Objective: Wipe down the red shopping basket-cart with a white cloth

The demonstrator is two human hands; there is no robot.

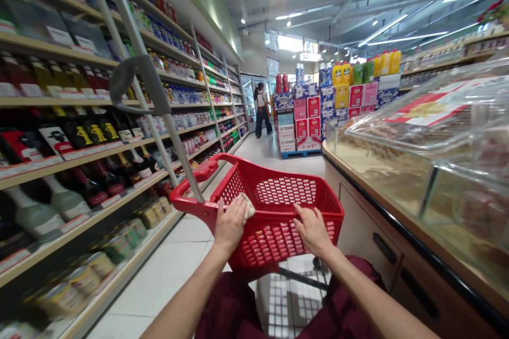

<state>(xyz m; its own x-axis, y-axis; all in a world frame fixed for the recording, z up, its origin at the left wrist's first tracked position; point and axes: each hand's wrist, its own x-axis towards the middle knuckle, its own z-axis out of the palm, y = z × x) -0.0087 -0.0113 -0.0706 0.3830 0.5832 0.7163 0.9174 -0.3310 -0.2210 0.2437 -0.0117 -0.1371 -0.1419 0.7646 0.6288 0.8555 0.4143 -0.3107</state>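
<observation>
A red plastic shopping cart [284,241] stands across in front of me, its basket sides cut through with rows of holes. My left hand [231,222] is closed on a pale, crumpled cloth [248,207] and presses it against the near rim. Farther right along the same rim, my right hand [312,229] has its fingers curled over the edge, gripping the cart. The basket's inside shows only in part. A grey metal pole with a loop-shaped grey handle [139,87] rises at the cart's left end.
Shelves of bottles and cans [91,143] run along the left. A glass-topped counter [397,180] with clear plastic packs borders my right. Ahead stand stacked drink boxes [308,122] on a blue pallet [301,153]. A person [262,108] is farther down the aisle.
</observation>
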